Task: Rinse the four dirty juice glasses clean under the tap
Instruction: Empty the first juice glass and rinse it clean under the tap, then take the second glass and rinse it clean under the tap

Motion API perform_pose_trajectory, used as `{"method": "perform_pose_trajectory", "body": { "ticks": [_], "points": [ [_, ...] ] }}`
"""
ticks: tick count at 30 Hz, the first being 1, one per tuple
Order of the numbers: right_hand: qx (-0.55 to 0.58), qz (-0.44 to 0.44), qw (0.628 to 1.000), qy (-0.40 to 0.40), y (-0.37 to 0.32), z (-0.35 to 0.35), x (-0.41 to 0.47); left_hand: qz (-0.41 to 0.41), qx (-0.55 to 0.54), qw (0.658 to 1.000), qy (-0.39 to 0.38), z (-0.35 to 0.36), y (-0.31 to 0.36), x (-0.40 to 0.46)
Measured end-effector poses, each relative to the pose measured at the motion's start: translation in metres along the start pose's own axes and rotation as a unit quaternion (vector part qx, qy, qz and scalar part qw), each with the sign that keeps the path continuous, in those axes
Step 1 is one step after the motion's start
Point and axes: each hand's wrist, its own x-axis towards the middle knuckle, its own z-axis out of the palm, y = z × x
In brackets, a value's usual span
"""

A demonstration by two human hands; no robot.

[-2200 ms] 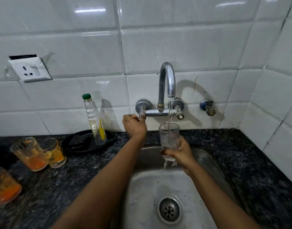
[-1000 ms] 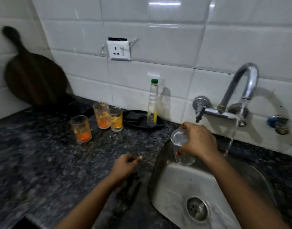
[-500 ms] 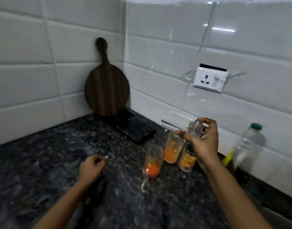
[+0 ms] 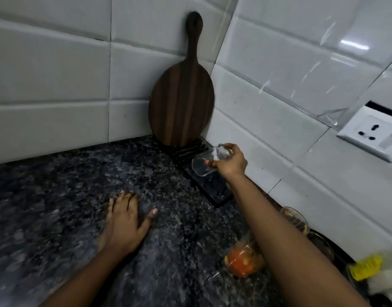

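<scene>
A: From the head view, what is the right hand (image 4: 231,163) doing?

B: It is reaching forward over the black drying tray (image 4: 215,187), the arm stretching out from the lower right. Its fingers and thumb are curling round the base end of a clear juice glass (image 4: 209,160), and the glass is tilting, with its open mouth pointing down and to the left, toward the tray.

A: Is the glass touching the tray?

B: I cannot tell; its rim is hanging just above the tray, or perhaps meeting it.

A: And the left hand (image 4: 126,224)?

B: It is lying palm down on the dark granite counter (image 4: 57,207), left of the tray and nearer the camera. The fingers are lying straight and slightly spread, the thumb is sticking out to the right, and it is holding nothing.

A: Where are the dirty glasses sitting?

B: A glass with orange juice residue (image 4: 242,260) is showing, blurred, on the counter nearer the camera than the tray, partly behind the right forearm. Another dirty glass rim (image 4: 294,217) is peeking out beyond that forearm, close to the wall.

A: Anything else around the tray?

B: A round wooden cutting board (image 4: 181,94) is leaning upright in the tiled corner at the tray's far end. A white wall socket (image 4: 372,135) is sitting on the tiles well to the right of the tray, and something yellow (image 4: 365,268), too blurred to name, is showing at the lower right edge.
</scene>
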Motion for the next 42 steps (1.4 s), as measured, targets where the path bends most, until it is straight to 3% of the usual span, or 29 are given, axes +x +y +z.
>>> {"method": "perform_pose_trajectory", "body": {
  "ticks": [8,11,18,25,30,33,36,39,42],
  "points": [
    [-0.171,-0.023,0.983,-0.056,0.002,0.035,0.046,0.005,0.051,0.998,-0.02,0.005,-0.001,0.001],
    [-0.186,-0.016,0.979,-0.078,0.002,0.038,0.054,0.005,0.037,0.999,-0.013,0.005,-0.001,0.001],
    [-0.217,-0.029,0.975,-0.046,-0.005,0.031,0.042,0.009,0.031,0.999,-0.014,0.006,-0.003,0.001],
    [-0.038,-0.003,0.999,-0.003,-0.01,-0.03,-0.032,0.001,0.006,0.999,-0.048,0.0,0.001,0.0],
    [0.122,0.042,0.992,-0.01,0.007,-0.109,-0.099,-0.035,-0.125,0.991,-0.019,-0.01,0.003,-0.003],
    [0.16,0.065,0.985,-0.003,0.028,-0.157,-0.137,-0.04,-0.218,0.975,-0.016,-0.009,0.033,-0.016],
    [0.175,0.085,0.981,0.014,0.06,-0.202,-0.172,0.03,-0.318,0.943,-0.095,-0.003,0.093,-0.039],
    [0.201,0.113,0.972,0.049,0.087,-0.244,-0.209,0.086,-0.326,0.922,-0.192,0.015,0.149,-0.057],
    [0.221,0.147,0.96,0.083,0.115,-0.282,-0.244,0.051,-0.354,0.901,-0.245,0.037,0.186,-0.069]
  ]
}}
